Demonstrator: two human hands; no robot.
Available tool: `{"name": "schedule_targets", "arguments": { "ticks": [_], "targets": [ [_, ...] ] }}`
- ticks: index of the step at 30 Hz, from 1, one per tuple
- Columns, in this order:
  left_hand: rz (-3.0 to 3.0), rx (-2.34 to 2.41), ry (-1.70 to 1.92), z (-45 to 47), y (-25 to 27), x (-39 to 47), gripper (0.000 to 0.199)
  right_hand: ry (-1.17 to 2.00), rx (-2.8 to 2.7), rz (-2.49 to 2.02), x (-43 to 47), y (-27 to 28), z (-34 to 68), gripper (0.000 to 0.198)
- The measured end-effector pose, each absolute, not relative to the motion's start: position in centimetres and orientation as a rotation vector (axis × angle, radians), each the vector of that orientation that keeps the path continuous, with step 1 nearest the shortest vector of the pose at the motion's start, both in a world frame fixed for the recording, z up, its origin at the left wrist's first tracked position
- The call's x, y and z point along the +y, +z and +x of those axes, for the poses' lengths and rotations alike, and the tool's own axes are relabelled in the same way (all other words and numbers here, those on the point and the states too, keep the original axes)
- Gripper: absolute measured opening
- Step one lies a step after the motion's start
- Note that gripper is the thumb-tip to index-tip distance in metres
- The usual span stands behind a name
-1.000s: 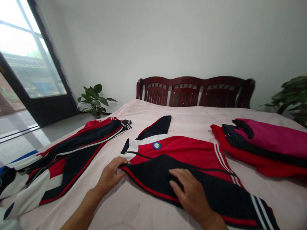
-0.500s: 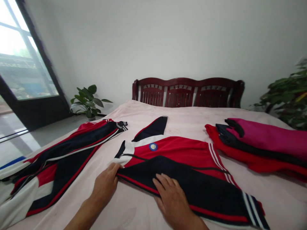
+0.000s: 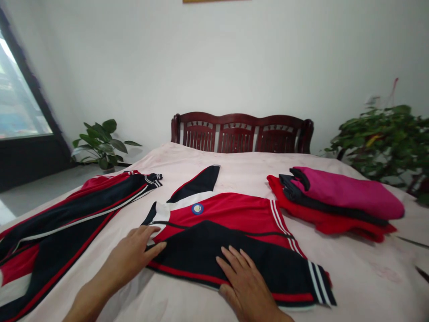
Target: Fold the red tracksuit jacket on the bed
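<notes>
Two bare hands work at a jacket: the left hand (image 3: 132,252) lies by its white collar (image 3: 160,216), thumb stretched apart from the fingers, and I can't tell whether any cloth is caught beneath. The right hand (image 3: 246,279) presses flat on the dark near sleeve (image 3: 201,250), fingers slightly spread, gripping nothing I can see.

The jacket (image 3: 234,205) lies front up, collar towards 10 o'clock, near cuff (image 3: 318,284) at 4. Its far sleeve (image 3: 199,181) points to 12. I take the step in hand to be smoothing and laying that near sleeve along the front; the next move seems to call for open palms and light pressure, so the layers don't bunch.

Under it all is a pale pink bedsheet (image 3: 351,277). At 9 o'clock a similar dark-and-red garment (image 3: 77,212) lies stretched out; at 2, well apart, sits a folded pile (image 3: 348,194), magenta on top, red at the bottom. A carved headboard (image 3: 234,121) stands at 12 against a white wall (image 3: 234,67). Leafy plants fill 10 (image 3: 103,143) and 2 (image 3: 385,143), with a glazed door (image 3: 20,98) beyond the first.
</notes>
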State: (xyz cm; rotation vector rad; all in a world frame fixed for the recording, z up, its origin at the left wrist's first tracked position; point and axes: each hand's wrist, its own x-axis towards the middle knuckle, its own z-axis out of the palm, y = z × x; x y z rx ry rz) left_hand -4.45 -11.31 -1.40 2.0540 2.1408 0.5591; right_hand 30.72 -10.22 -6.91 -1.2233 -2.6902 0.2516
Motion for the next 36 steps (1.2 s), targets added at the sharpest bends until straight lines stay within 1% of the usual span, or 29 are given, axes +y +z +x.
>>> {"name": "schedule_targets", "arguments": {
  "ticks": [3, 6, 9, 11, 14, 17, 19, 21, 24, 36],
  "targets": [
    [2.114, 2.112, 0.525, -0.3, -1.2, -8.9, 0.047, 0.238, -2.699, -1.233, -9.9, -7.1, 30.7, 0.057],
    [2.143, 2.156, 0.448, 2.6, -3.0, -6.8, 0.049, 0.205, -2.704, -1.223, -9.8, -7.2, 30.8, 0.058],
    [2.208, 2.249, 0.386, 3.5, -5.2, -5.6, 0.039, 0.121, -2.676, -1.179, -9.6, -7.5, 31.0, 0.054],
    [2.208, 2.269, 0.380, 3.2, -6.3, -5.2, 0.034, 0.010, -2.606, -1.153, -9.3, -7.7, 31.4, 0.045],
    [2.152, 2.250, 0.396, 2.6, -7.0, -5.1, 0.031, -0.252, -2.401, -1.166, -8.3, -8.0, 32.8, 0.034],
    [2.105, 2.226, 0.418, 2.4, -6.9, -5.1, 0.029, -0.464, -2.212, -1.344, -6.9, -8.0, 35.0, 0.036],
    [2.069, 2.219, 0.436, 2.4, -6.6, -5.1, 0.027, -0.525, -2.148, -1.560, -6.2, -7.9, 36.4, 0.040],
    [2.037, 2.222, 0.446, 2.5, -6.3, -5.1, 0.026, -0.513, -2.146, -1.740, -5.7, -8.0, 37.3, 0.043],
    [2.007, 2.233, 0.438, 2.6, -6.0, -5.1, 0.025, -0.438, -2.185, -1.856, -5.5, -8.2, 37.7, 0.046],
    [1.988, 2.251, 0.426, 2.8, -5.7, -5.0, 0.026, -0.387, -2.181, -1.900, -5.9, -7.6, 37.1, 0.048]
  ]
}}
